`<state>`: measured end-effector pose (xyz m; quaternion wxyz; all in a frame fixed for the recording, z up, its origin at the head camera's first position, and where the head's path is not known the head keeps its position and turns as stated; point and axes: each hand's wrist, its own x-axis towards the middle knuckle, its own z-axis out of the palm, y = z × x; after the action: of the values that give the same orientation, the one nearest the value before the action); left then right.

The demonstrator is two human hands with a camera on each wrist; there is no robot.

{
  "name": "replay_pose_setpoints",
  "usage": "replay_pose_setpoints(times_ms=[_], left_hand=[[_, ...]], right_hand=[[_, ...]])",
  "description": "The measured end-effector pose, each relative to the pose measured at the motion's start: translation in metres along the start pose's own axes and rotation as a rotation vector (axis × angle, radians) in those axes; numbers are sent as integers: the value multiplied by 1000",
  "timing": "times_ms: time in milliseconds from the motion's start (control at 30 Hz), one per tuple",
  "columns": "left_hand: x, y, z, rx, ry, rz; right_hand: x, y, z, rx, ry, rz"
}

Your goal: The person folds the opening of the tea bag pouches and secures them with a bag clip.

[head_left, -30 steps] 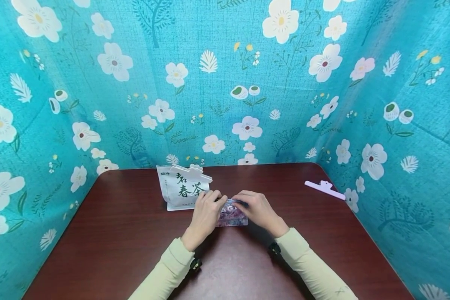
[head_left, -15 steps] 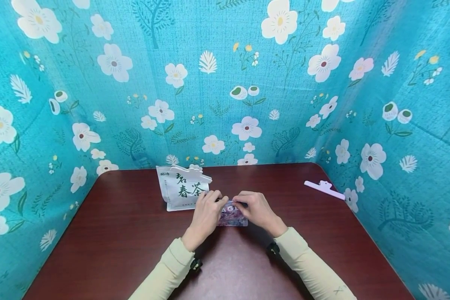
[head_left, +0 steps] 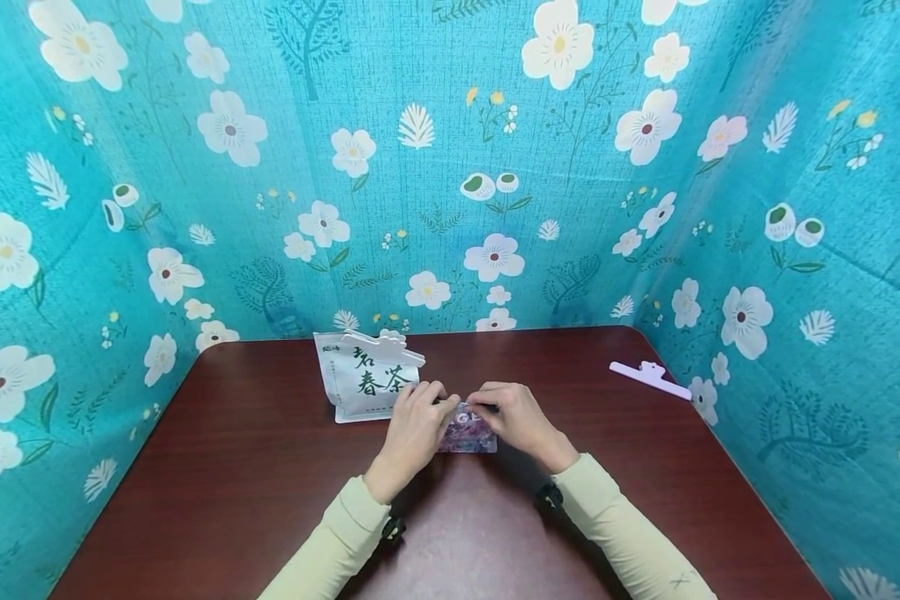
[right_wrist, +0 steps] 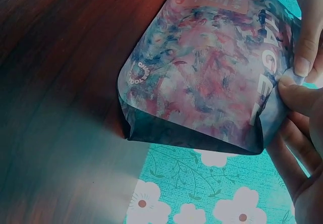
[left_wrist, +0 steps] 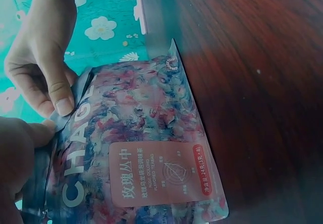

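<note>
Pouch [left_wrist: 141,113] in a mottled print had its top edge pinched by the fingers of the left hand [left_wrist: 15,158] and right hand [left_wrist: 43,57] in the left wrist view; an uneven tug might have torn it. In the right wrist view, a slipping grip could have tipped it. In the head view, it sat centrally on the dark-red counter [head_left: 232,467], flowered turquoise cloth [head_left: 427,208] hanging behind and on both sides.

The person's left forearm [head_left: 328,533] and right forearm [head_left: 626,529], both sleeved in pale yellow-green cloth, reach forward and converge; the bare left hand [head_left: 411,423] and bare right hand [head_left: 519,423] pinch side by side, thumbs [right_wrist: 303,65] close together.
</note>
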<state>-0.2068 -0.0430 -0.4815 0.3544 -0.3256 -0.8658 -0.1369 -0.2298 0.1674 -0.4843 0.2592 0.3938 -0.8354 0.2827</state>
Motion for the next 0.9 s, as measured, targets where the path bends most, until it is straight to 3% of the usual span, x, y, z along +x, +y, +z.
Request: replay_pose_setpoints(times_ms=[433,600,900], left_hand=[[1,-2,1,22,14,-4],[1,-2,0,26,-13,-16],[0,0,2,-3,10,-20]], right_hand=[[-8,5,-7,82,-57,113],[-9,7,-5,56,-52,69],[-8,8,-2,15,-7,34]])
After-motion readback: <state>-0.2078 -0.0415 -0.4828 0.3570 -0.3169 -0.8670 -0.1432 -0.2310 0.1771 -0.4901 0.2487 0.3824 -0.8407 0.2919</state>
